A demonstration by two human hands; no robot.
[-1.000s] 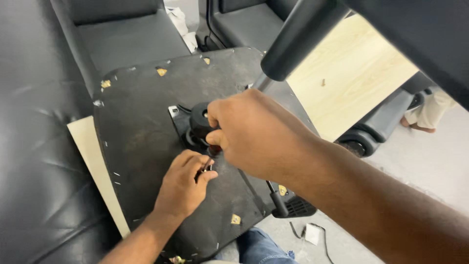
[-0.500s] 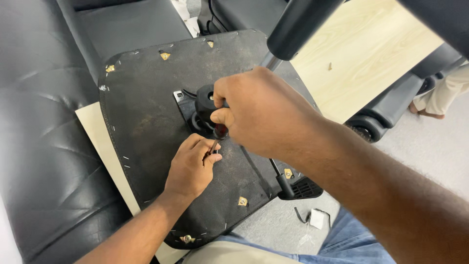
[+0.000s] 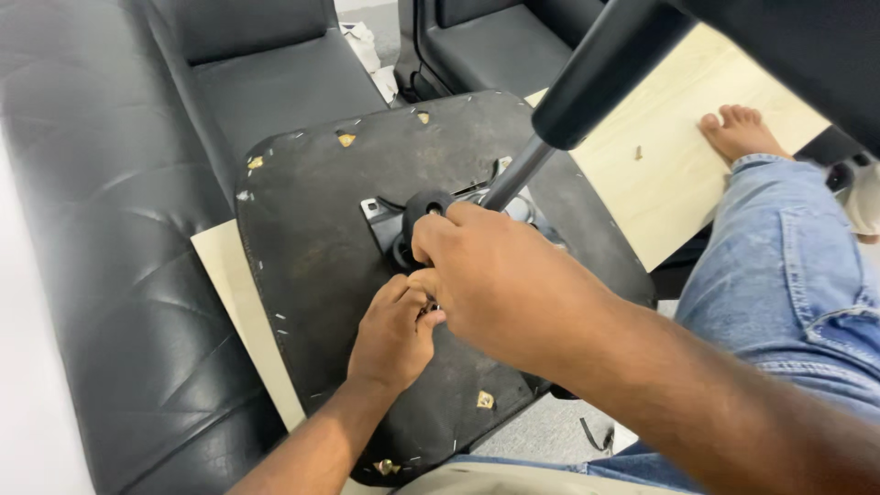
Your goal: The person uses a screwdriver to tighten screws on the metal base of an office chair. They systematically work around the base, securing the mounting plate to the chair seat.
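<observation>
We see the upturned underside of an office chair seat [image 3: 321, 238], a dark, scuffed board with small brass fittings along its edge, lying tilted across a pale wooden panel [image 3: 234, 284] between black leather sofas. At its middle sits the metal tilt mechanism [image 3: 385, 215] with a round black knob [image 3: 423, 203], and the gas-lift column [image 3: 587, 82] rises from it toward the upper right. Our right hand [image 3: 500, 280] lies curled over the mechanism, fingers bent just below the knob; what they grip is hidden, so we cannot tell. Our left hand [image 3: 394, 335] rests on the board just beneath it, fingertips drawn together against the right hand, seemingly pinching something too small to make out. A denim-clad leg [image 3: 788, 275] and bare foot [image 3: 738, 128] lie to the right.
</observation>
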